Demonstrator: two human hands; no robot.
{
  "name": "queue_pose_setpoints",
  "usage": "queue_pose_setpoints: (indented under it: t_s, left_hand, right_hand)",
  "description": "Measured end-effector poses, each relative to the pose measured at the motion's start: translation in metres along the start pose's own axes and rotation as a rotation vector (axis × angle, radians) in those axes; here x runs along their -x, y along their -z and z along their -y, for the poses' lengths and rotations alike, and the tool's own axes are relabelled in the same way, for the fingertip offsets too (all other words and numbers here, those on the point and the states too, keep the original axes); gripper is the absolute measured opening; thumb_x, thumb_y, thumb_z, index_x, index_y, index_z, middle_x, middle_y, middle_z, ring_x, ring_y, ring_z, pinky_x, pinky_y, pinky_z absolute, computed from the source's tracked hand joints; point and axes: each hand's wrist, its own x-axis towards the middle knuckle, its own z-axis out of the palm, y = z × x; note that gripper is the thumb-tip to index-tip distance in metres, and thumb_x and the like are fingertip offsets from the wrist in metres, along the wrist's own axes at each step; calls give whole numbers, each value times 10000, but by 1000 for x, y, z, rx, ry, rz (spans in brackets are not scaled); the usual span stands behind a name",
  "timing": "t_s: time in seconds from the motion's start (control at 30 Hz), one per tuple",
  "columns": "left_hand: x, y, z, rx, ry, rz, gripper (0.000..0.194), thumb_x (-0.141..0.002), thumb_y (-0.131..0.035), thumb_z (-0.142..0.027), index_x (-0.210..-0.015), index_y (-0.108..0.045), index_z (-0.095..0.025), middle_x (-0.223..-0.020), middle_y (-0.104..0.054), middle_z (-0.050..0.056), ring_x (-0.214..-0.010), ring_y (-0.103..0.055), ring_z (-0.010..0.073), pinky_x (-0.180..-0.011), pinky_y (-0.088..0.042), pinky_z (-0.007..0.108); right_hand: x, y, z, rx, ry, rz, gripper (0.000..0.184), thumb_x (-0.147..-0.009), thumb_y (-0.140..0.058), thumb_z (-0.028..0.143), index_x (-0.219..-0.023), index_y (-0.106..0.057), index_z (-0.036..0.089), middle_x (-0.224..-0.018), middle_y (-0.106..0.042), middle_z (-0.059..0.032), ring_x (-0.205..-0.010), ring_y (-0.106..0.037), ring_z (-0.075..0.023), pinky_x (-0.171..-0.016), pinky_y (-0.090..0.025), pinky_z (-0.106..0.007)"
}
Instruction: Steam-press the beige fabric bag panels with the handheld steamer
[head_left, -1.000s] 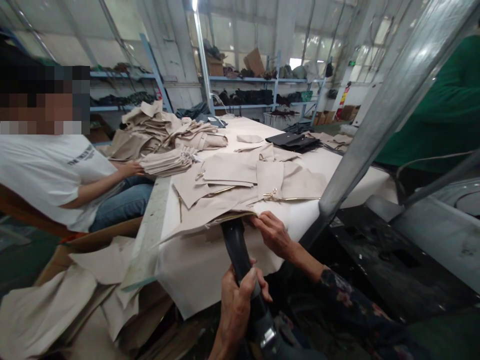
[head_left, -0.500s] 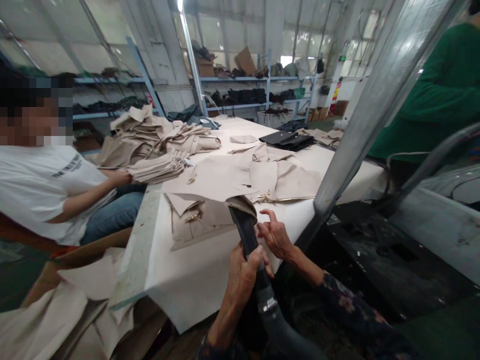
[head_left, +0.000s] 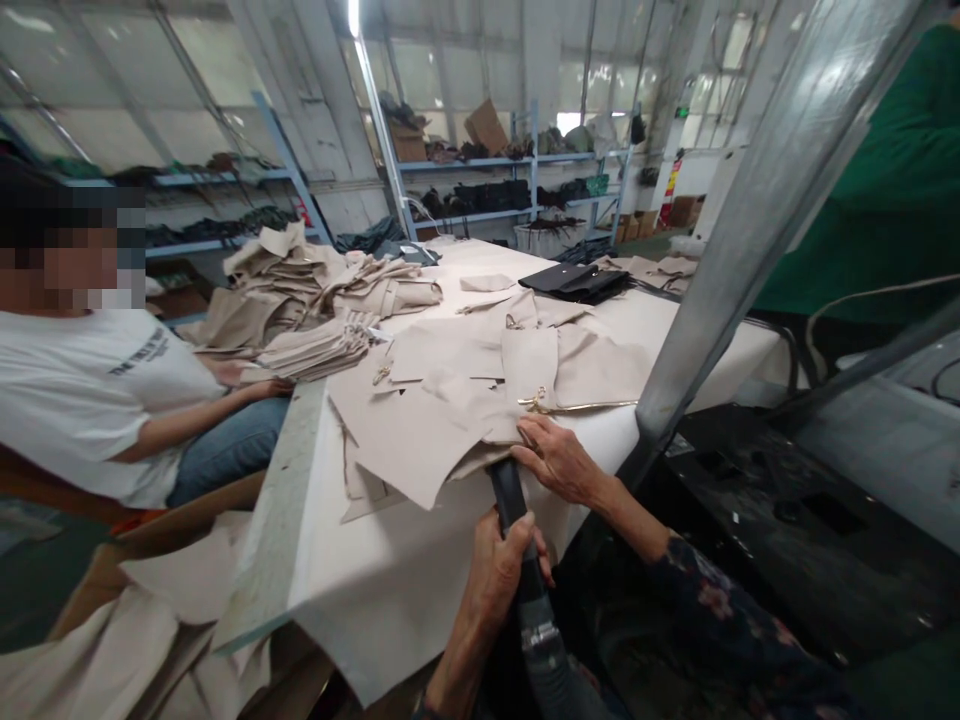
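My left hand [head_left: 504, 565] grips a black hose nozzle [head_left: 511, 497] whose tip goes under the near edge of a beige cut fabric piece [head_left: 409, 430]. My right hand [head_left: 556, 460] lies on that fabric next to the nozzle, fingers pressing the cloth down near a gold metal clasp [head_left: 537, 401]. More beige pieces overlap on the white-covered table [head_left: 390, 560] just beyond my hands.
A seated person in a white shirt [head_left: 82, 395] handles a fabric stack [head_left: 319, 345] at the left. A slanted metal post [head_left: 742, 200] rises at right, with a person in green [head_left: 885, 190] behind it. Black bags [head_left: 574, 282] lie farther back; blue shelves line the wall.
The fabric that was lifted and curled over the nozzle half a second ago now lies flat. My right hand came down onto it; the nozzle tip went under the cloth.
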Motion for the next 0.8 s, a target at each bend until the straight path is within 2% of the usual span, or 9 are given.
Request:
queue_pose_setpoints:
  t_s: [0.1,0.2,0.33,0.4,0.5,0.57,0.67,0.73,0.8]
  left_hand:
    - [1,-3,5,-15,5,8,409,-838,-520,-528,-705,-548,-143,-494,-571,29,-411,-531,134,-432,-432,233]
    - [4,-5,9,5,17,2,397,-838,-523,-516,-702,-546,-144,-494,-576,31,-412,-533,135,-437,-441,237]
    - [18,-7,14,60,36,-12,406,-841,-518,-527,-702,-531,-145,-489,-563,22,-405,-521,125,-422,-428,223]
    - [31,-10,18,101,47,-14,402,-831,-535,-538,-739,-524,-147,-504,-564,15,-407,-521,124,-421,-437,227]
    - [52,-14,27,194,51,-32,419,-810,-563,-563,-836,-516,-147,-523,-556,-4,-391,-508,123,-402,-437,233]
    - [66,-15,34,249,30,-98,452,-790,-583,-581,-879,-510,-145,-532,-548,-13,-384,-502,122,-395,-438,239]
    - [82,-14,42,285,-40,-256,463,-767,-623,-569,-908,-516,-141,-563,-559,-12,-404,-523,123,-426,-458,245]
    - [89,-13,44,316,-87,-346,456,-750,-651,-550,-912,-525,-143,-573,-563,-15,-400,-526,123,-424,-456,244]
    - [95,-13,43,371,-127,-406,457,-724,-682,-540,-906,-536,-146,-573,-560,-21,-381,-516,121,-402,-448,243]
  right_hand:
    - [-2,8,10,-74,37,67,421,-927,-571,399,-1223,-516,104,-1089,-623,-170,-1002,-602,-290,-867,-503,-427]
    - [-6,9,17,-71,111,121,429,-907,-610,396,-1215,-522,111,-1170,-594,-187,-1100,-568,-300,-926,-490,-431]
    - [-20,-7,7,-26,162,113,187,-941,-563,212,-1114,-590,146,-1128,-633,-145,-1063,-605,-252,-934,-500,-392]
    - [-28,-15,-3,26,164,109,197,-941,-528,138,-1125,-597,147,-1131,-643,-141,-1064,-611,-243,-945,-495,-392]
    - [-36,-22,-9,113,113,153,343,-894,-508,47,-1220,-562,139,-1174,-632,-147,-1105,-591,-249,-949,-488,-397]
    - [-36,-24,-7,151,119,177,508,-815,-516,-12,-1300,-510,137,-1221,-607,-153,-1143,-563,-259,-967,-473,-406]
    - [-32,-30,6,143,233,143,707,-733,-516,-31,-1411,-391,125,-1313,-543,-169,-1218,-493,-275,-1021,-425,-420]
    - [-32,-34,16,110,306,117,709,-762,-484,-17,-1443,-345,121,-1290,-564,-166,-1188,-513,-269,-994,-439,-400]
    - [-37,-35,26,93,291,98,640,-819,-450,10,-1443,-355,117,-1128,-650,-152,-1023,-601,-263,-883,-487,-374]
